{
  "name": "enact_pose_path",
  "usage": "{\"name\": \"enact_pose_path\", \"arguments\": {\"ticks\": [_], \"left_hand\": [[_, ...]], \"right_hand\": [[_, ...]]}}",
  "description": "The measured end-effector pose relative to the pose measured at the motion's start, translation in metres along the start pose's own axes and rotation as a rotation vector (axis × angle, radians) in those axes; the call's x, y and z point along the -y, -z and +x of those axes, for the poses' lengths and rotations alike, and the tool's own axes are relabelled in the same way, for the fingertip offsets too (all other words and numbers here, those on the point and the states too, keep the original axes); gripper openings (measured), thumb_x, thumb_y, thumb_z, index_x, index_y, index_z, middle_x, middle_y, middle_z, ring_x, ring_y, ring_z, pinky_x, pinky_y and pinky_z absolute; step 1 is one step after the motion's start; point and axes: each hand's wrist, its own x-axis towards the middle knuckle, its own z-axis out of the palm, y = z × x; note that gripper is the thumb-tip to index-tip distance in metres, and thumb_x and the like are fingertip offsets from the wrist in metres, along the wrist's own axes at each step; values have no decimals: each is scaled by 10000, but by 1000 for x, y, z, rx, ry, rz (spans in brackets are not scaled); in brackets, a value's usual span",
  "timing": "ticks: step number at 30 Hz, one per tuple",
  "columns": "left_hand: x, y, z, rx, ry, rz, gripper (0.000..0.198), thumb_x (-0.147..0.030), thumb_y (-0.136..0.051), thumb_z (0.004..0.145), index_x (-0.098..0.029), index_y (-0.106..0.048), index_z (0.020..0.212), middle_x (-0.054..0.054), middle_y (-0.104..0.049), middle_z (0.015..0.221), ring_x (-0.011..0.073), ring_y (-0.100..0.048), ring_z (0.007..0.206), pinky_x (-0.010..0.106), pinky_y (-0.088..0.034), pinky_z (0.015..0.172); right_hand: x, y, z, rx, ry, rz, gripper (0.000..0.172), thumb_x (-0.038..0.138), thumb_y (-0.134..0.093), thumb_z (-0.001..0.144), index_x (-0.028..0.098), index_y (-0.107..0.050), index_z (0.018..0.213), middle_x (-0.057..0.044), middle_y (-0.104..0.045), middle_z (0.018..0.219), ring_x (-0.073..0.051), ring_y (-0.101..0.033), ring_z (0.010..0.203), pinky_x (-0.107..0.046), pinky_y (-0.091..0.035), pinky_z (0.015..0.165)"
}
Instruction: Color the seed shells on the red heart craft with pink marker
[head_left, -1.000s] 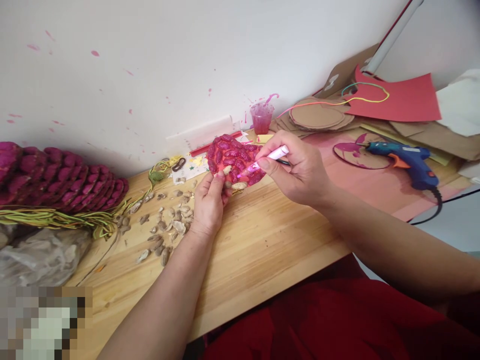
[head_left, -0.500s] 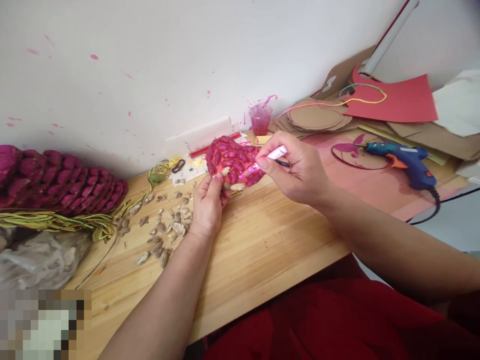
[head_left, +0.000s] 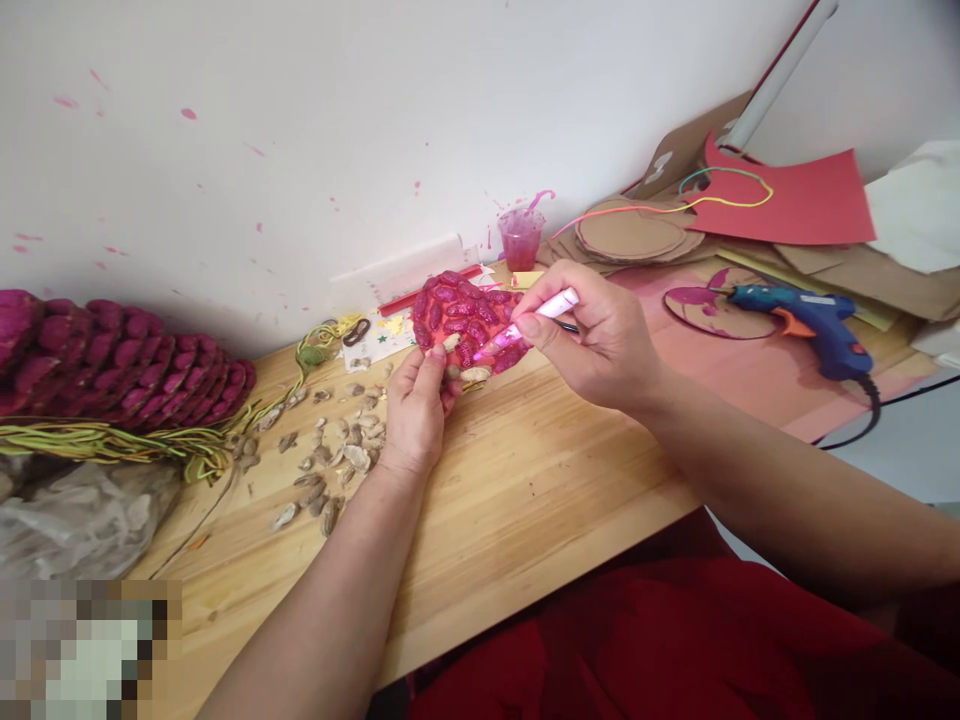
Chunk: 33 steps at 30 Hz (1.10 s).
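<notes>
- Loose peanut shells (head_left: 358,458) lie uncoloured on the wooden tabletop (head_left: 525,500), nearest the wearer;
- the left hand (head_left: 416,410) is clamped, thumb uppermost, on the near edge of the shell-covered piece (head_left: 459,310), which sits between both hands, above the table;
- the right hand (head_left: 592,340) pinches a white, pink-tipped tool (head_left: 559,303), its tip at the shells; contact is hard to tell;
- most shells there are magenta, so colouring looks well along; a few pale shells (head_left: 475,375) by the left thumb seem left;
- beyond stands a pink-stained cup (head_left: 521,240).
</notes>
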Motion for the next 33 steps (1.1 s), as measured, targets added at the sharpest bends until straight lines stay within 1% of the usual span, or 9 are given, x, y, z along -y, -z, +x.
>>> {"name": "enact_pose_path", "arguments": {"ticks": [3, 7, 12, 17, 22, 25, 29, 33], "left_hand": [[-1, -1, 0, -8, 6, 2, 380, -484, -781, 766, -188, -553, 694, -33, -540, 586, 63, -412, 431, 178, -260, 372], [-2, -1, 0, -15, 18, 11, 387, -489, -779, 765, -189, -547, 688, -37, -532, 566, 64, -413, 427, 173, -263, 374], [-1, -1, 0, -14, 13, -1, 371, -473, -780, 768, -186, -558, 689, -35, -539, 579, 62, -411, 429, 174, -264, 375], [-1, -1, -1, -15, 16, 2, 361, -464, -769, 789, -192, -555, 687, -31, -537, 578, 69, -420, 431, 180, -263, 374], [-2, -1, -1, -23, 12, 11, 362, -477, -776, 779, -188, -570, 704, -30, -542, 586, 69, -426, 436, 181, -266, 375], [-1, -1, -1, -15, 9, 8, 376, -488, -787, 767, -187, -571, 702, -29, -550, 598, 68, -436, 449, 176, -271, 377], [1, 0, -1, -9, -3, 35, 374, -507, -770, 789, -191, -579, 725, -29, -556, 606, 76, -455, 462, 181, -295, 387], [3, 1, 0, 24, -20, 82, 399, -551, -752, 797, -191, -587, 745, -28, -566, 610, 80, -456, 465, 192, -315, 399]], "right_hand": [[0, 0, 0, 24, 0, 2, 103, 268, -633, 949, 205, -600, 874, -2, -635, 804, -137, -578, 724, -295, -457, 702], [-1, 0, 0, -7, 5, -25, 99, 266, -633, 946, 203, -600, 877, -1, -631, 792, -138, -576, 720, -298, -452, 696], [-1, 0, 0, 15, -6, 3, 132, 309, -636, 951, 208, -601, 874, -2, -635, 798, -137, -562, 707, -295, -457, 685], [-2, 0, 0, -17, -28, 0, 136, 317, -634, 953, 206, -601, 880, -6, -623, 798, -140, -558, 716, -292, -442, 672], [-1, -1, 0, 23, -8, 15, 147, 323, -646, 947, 203, -603, 875, -4, -624, 800, -139, -557, 710, -292, -441, 687], [-1, -1, 0, 7, -16, -17, 151, 326, -644, 946, 204, -602, 868, -1, -619, 790, -144, -561, 713, -297, -437, 694], [-1, 0, 0, -8, -36, -57, 147, 337, -645, 944, 213, -607, 876, -1, -622, 780, -153, -564, 714, -306, -439, 696], [-2, 0, 0, -30, -48, -81, 167, 368, -644, 942, 217, -614, 877, -9, -627, 784, -160, -561, 718, -305, -446, 680]]}}
